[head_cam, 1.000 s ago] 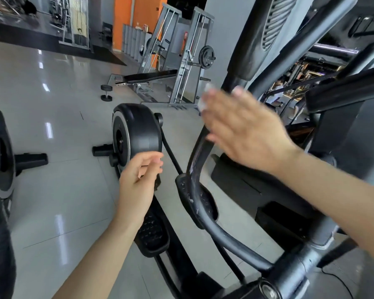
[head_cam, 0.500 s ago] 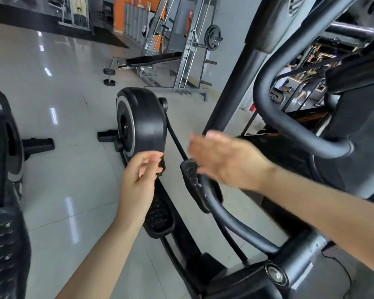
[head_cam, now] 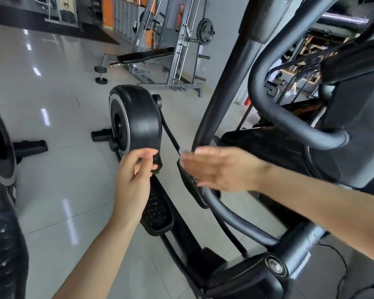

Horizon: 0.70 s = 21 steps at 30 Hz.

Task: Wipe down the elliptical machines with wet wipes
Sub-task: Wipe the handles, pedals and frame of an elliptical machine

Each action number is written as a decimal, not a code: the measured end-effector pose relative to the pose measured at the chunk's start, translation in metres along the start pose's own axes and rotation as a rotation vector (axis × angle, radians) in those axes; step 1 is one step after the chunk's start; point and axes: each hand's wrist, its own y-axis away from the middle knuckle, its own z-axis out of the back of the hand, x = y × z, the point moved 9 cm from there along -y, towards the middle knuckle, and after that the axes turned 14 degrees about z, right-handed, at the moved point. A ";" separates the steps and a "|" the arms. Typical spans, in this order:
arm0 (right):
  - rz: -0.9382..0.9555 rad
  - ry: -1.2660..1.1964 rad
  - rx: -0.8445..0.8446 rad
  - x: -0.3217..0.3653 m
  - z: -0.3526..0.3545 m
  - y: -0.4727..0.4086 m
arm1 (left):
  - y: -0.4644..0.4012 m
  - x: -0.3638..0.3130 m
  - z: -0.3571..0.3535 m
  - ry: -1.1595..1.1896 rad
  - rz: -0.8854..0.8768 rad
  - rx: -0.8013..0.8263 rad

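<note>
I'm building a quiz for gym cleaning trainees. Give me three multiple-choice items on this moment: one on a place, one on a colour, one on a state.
1. Where is the right hand?
A. on the curved black arm bar of the elliptical
B. on the weight bench
C. on the floor

2. What colour is the flywheel housing?
A. orange
B. black
C. white

3. How are the right hand's fingers?
A. clenched in a fist
B. hooked round a dumbbell
C. stretched out flat

Answers: 1 A, the palm lies over the bar where it bends; 2 B, its cover is black with a grey rim; 3 C, they extend straight towards the left hand.
</note>
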 end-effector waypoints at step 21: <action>-0.409 -0.041 -0.288 -0.087 0.032 0.022 | -0.001 0.004 -0.050 0.015 0.017 0.301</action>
